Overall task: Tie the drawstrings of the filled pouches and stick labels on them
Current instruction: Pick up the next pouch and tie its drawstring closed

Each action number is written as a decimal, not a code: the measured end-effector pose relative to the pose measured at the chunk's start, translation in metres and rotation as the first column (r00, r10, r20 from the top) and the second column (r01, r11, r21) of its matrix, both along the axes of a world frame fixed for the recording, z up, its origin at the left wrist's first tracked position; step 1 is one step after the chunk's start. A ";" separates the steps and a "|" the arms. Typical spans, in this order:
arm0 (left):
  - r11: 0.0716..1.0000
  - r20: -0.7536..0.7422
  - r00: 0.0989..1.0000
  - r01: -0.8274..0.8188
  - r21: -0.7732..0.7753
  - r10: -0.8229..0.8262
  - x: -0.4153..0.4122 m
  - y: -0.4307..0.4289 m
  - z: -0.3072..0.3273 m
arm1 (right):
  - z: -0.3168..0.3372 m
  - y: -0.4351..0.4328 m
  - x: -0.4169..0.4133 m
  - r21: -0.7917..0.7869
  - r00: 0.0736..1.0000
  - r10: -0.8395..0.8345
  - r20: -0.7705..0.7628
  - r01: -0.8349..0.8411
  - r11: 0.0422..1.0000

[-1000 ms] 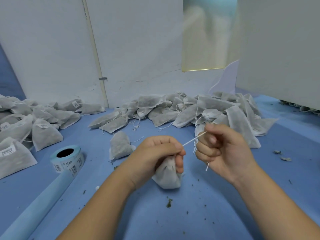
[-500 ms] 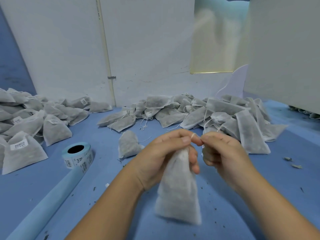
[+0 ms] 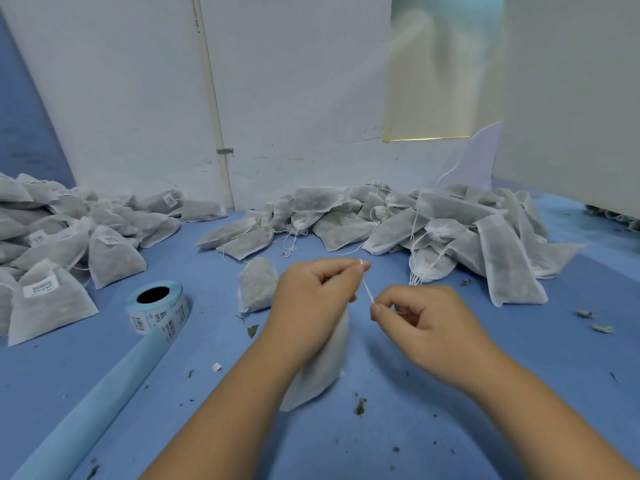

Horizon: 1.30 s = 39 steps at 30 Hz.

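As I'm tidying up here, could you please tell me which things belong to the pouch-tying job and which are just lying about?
Job: pouch gripped by the left hand; its drawstring pinched by the right hand; label roll; untied pouches; labelled pouches.
Lying about: leaf crumbs; white scrap; wall pipe.

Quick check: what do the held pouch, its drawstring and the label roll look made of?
Pouch: probably thin, matte white non-woven fabric or filter paper; dark filling shows through. Drawstring: thin white matte cord, cotton-like, straight between the left hand and right hand. Label roll: smooth pale-blue backing paper carrying barcode-printed labels.
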<state>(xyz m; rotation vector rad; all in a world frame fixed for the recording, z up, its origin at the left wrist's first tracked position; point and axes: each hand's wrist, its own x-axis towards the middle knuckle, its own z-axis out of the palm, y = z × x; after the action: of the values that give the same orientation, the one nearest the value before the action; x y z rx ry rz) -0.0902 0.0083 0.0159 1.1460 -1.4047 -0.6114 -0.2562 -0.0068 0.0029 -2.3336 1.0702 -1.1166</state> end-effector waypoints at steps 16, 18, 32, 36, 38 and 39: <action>0.926 0.057 0.940 0.320 0.199 -0.337 -0.017 0.013 0.012 | 0.005 -0.008 -0.005 0.107 0.946 -0.107 0.305 0.078 0.991; 0.874 -0.249 0.898 0.421 0.242 -0.363 -0.017 0.012 0.014 | 0.002 -0.012 -0.006 0.151 0.959 -0.168 0.229 0.135 0.979; 0.674 -0.712 0.651 0.652 0.347 -0.263 -0.009 -0.001 -0.001 | 0.013 -0.002 -0.003 0.287 0.912 -0.093 0.400 -0.029 0.958; 0.649 -0.688 0.652 0.679 0.343 -0.319 -0.007 -0.001 -0.001 | 0.015 0.003 -0.001 0.356 0.930 0.004 0.366 -0.144 0.923; 0.646 -0.664 0.665 0.679 0.348 -0.342 -0.006 -0.001 -0.002 | 0.017 0.004 -0.001 0.367 0.927 0.023 0.374 -0.170 0.914; 0.645 -0.651 0.672 0.679 0.352 -0.353 -0.005 -0.001 -0.002 | 0.017 0.004 -0.001 0.367 0.924 0.031 0.380 -0.181 0.912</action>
<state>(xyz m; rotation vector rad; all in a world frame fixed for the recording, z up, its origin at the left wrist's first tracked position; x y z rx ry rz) -0.0952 0.0077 0.0141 0.8557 -1.0665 -1.7654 -0.2574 -0.0025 0.0200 -1.7571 0.9115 -1.1146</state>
